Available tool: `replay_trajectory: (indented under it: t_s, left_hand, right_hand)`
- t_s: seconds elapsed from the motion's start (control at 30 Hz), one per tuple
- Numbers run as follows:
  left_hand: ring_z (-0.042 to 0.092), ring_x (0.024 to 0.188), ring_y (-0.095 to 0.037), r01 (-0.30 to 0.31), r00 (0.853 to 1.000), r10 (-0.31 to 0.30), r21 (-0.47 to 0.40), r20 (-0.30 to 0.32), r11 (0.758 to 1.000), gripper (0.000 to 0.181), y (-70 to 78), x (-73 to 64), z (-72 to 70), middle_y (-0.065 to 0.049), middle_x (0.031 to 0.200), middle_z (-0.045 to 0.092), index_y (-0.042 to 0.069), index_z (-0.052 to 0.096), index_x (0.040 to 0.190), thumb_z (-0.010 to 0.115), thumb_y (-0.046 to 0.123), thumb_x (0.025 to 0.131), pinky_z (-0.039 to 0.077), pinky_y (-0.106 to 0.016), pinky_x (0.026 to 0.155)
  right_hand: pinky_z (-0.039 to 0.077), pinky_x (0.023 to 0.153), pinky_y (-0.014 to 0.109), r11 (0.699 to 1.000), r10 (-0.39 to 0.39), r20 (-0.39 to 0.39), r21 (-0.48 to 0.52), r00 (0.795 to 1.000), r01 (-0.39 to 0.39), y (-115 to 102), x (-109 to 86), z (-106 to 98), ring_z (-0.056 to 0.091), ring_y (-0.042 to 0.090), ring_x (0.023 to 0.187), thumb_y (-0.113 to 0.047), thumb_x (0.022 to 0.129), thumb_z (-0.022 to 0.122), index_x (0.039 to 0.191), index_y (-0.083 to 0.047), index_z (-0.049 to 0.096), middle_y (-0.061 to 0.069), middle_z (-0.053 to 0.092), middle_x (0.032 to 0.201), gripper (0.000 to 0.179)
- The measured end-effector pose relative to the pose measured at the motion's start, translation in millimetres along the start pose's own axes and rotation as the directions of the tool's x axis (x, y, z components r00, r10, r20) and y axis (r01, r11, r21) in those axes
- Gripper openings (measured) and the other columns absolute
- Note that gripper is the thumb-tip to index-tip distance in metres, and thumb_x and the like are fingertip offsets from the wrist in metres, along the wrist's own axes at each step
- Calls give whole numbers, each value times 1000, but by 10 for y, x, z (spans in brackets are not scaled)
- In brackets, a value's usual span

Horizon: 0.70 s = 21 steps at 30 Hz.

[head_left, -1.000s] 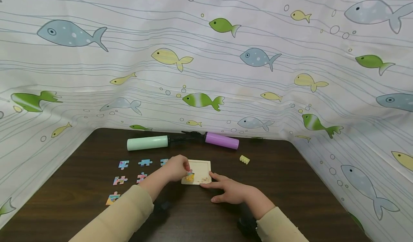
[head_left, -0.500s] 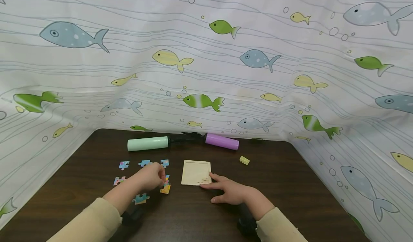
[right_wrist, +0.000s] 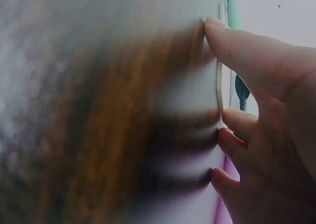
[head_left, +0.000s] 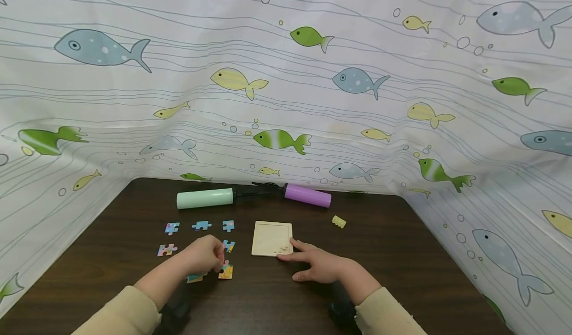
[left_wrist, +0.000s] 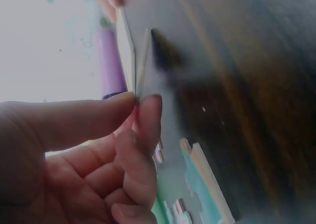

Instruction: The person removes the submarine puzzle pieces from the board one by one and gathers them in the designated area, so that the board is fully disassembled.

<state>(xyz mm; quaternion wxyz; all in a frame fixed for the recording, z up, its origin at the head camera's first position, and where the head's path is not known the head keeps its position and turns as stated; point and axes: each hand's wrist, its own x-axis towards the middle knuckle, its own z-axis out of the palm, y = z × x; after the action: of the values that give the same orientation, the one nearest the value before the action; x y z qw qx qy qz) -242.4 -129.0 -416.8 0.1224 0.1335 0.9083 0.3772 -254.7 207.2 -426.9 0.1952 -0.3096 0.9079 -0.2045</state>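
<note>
Between thumb and forefinger, my left hand pinches a yellow jigsaw piece with a bit of pink. The left wrist view shows that piece edge-on, just off the tabletop. A square, pale wooden puzzle tray lies to the right, with small brownish marks in its lower right corner. My right hand has its fingers spread, the fingertips touching the tray's lower right corner. Close to the left hand are a blue-and-yellow piece and a teal piece, partly covered by the hand.
More jigsaw pieces lie left of the tray, among them a pink one and a blue one. Behind are a mint pump and a purple pump. A small yellow block sits right. A fish-patterned curtain encloses the table.
My left hand has carried the yellow piece from the tray's lower left corner leftward and slightly toward me, to beside the loose pieces. The right hand has stayed at the tray's corner.
</note>
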Motion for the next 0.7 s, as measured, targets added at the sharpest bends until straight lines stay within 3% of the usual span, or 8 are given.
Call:
replay_trajectory:
  t_s: [0.13, 0.27, 0.4, 0.53, 0.6, 0.7]
  left_hand:
    - [51, 56, -17, 20, 999, -17, 95, -27, 995, 20, 26, -14, -28, -3, 70, 55, 8, 60, 73, 76, -1, 79, 43, -33, 53]
    - [53, 60, -18, -3, 998, 11, 149, -57, 989, 19, 94, -31, -39, -2, 72, 56, 9, 60, 77, 77, 4, 80, 43, -36, 56]
    - [56, 72, -20, -106, 992, 119, 238, -40, 965, 15, 196, -52, 6, 0, 80, 57, 11, 65, 85, 78, 6, 79, 47, -42, 66]
    - [58, 93, -28, -235, 970, 244, 352, 18, 906, 23, 333, -133, 55, 1, 92, 58, 13, 70, 95, 82, 13, 76, 44, -53, 81]
    - [57, 97, -30, -273, 959, 281, 370, 34, 888, 26, 391, -190, 63, 1, 94, 58, 13, 70, 98, 83, 16, 76, 41, -54, 83]
    - [56, 98, -29, -295, 951, 310, 370, 20, 881, 30, 431, -280, 46, 3, 97, 57, 14, 70, 102, 83, 18, 75, 40, -52, 82]
  right_hand:
    - [23, 110, 58, 1000, -4, 3, 2, 1000, 4, -4, -1, -1, 15, 32, 147, -32, 93, 69, 146, -44, 45, 6, 14, 163, 59]
    - [23, 110, 58, 1000, -2, 4, 3, 1000, 2, -4, -1, -7, 15, 32, 147, -32, 93, 69, 146, -44, 45, 6, 14, 163, 59]
    - [22, 111, 57, 1000, -2, 4, -12, 1000, 2, -3, -3, -5, 15, 31, 147, -33, 94, 68, 147, -43, 43, 6, 13, 164, 59]
    - [22, 111, 57, 1000, -9, 5, -18, 1000, 9, -10, -6, -5, 15, 31, 147, -33, 94, 67, 148, -42, 43, 6, 12, 164, 59]
    - [23, 111, 57, 1000, -14, 5, -18, 1000, 14, -10, -7, -6, 15, 31, 147, -32, 94, 67, 148, -42, 43, 7, 12, 164, 59]
    - [23, 111, 57, 1000, -13, 8, -17, 1000, 13, -7, -24, -7, 15, 31, 147, -33, 94, 67, 148, -42, 43, 7, 12, 164, 60]
